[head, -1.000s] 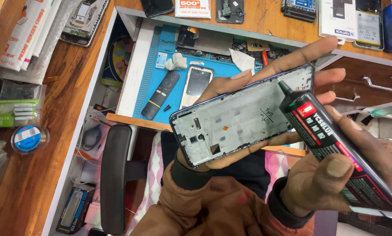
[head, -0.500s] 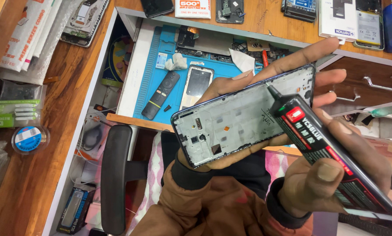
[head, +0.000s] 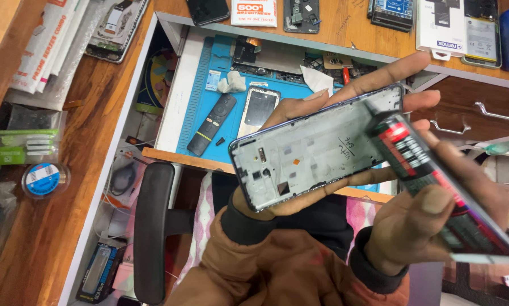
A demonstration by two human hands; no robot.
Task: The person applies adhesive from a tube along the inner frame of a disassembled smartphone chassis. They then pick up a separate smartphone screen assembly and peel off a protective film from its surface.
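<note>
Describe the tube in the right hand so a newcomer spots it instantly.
Start at the open drawer with the blue mat. Below it the left hand cradles a bare grey phone frame. At the frame's right end, the right hand grips the tube: black with red panels, nozzle at the frame's edge.

Black remote (head: 211, 124) and phone (head: 258, 109) lying on blue mat (head: 200, 85); tape roll (head: 42, 179) sitting on wooden tabletop (head: 90, 113); black armrest (head: 153, 232) standing below.
</note>
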